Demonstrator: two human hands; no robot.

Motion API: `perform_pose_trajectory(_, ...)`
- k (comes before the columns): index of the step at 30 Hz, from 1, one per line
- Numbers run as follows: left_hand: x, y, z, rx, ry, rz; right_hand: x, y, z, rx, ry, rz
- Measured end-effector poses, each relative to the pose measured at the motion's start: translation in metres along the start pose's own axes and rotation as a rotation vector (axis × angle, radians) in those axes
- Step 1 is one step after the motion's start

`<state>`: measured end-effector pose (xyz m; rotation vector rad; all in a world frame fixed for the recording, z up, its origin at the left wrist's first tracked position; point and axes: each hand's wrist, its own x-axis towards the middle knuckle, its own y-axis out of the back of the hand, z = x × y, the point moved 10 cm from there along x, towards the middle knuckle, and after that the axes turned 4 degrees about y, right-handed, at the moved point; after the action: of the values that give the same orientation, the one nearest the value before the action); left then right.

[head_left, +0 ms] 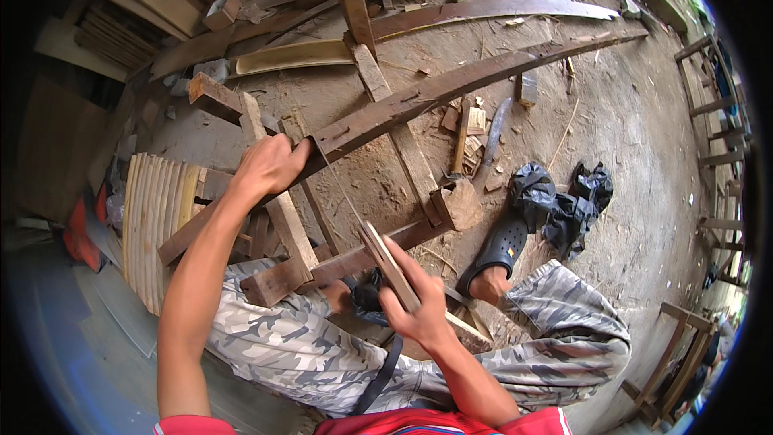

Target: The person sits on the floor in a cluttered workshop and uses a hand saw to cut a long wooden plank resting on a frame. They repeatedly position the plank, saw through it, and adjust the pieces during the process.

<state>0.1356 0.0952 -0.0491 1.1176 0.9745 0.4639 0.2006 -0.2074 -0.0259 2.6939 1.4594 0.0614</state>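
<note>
My left hand (270,165) grips the near end of a long, dark, curved wooden plank (451,84) that rests across a rough wooden frame (282,217) and runs away to the upper right. My right hand (419,306) holds a flat, narrow wooden piece (385,258) upright over my lap, its upper end close to a frame beam. I am seated, with camouflage trousers (306,346) and a black clog (499,246) on my right foot on the dirt floor.
More curved planks (483,10) and offcuts lie at the top. A stack of pale curved slats (153,209) lies on the left. A long blade (495,133) and a black plastic bag (564,201) rest on the dirt. Wooden frames (684,354) stand at the right.
</note>
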Motion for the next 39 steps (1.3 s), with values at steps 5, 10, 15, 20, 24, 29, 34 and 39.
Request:
perform_pose_trajectory(5,0.002,-0.003,0.005,0.05,-0.006,-0.021,0.011,-0.003,-0.001,0.013,0.001,0.024)
perform_pose_trajectory(10,-0.005,0.003,0.011,0.031,-0.014,-0.015,-0.059,0.026,0.0,-0.075,-0.021,-0.016)
perform_pose_trajectory(15,-0.004,0.003,0.006,-0.01,-0.021,0.013,-0.071,0.033,-0.001,-0.088,-0.039,-0.044)
perform_pose_trajectory(20,-0.002,0.007,0.004,-0.026,0.001,0.028,0.045,-0.008,-0.005,-0.002,0.067,0.054)
perform_pose_trajectory(24,-0.006,0.01,0.006,-0.057,0.015,0.04,0.057,-0.014,-0.006,-0.014,0.023,0.06)
perform_pose_trajectory(29,-0.014,0.012,0.016,-0.063,0.026,-0.099,-0.058,0.024,-0.003,-0.167,-0.032,0.029)
perform_pose_trajectory(34,-0.014,0.008,0.01,-0.119,0.041,-0.08,-0.102,0.04,-0.015,-0.25,0.009,0.01)
perform_pose_trajectory(39,-0.008,0.011,0.011,-0.125,-0.011,0.02,0.029,-0.009,-0.019,-0.174,0.186,0.092)
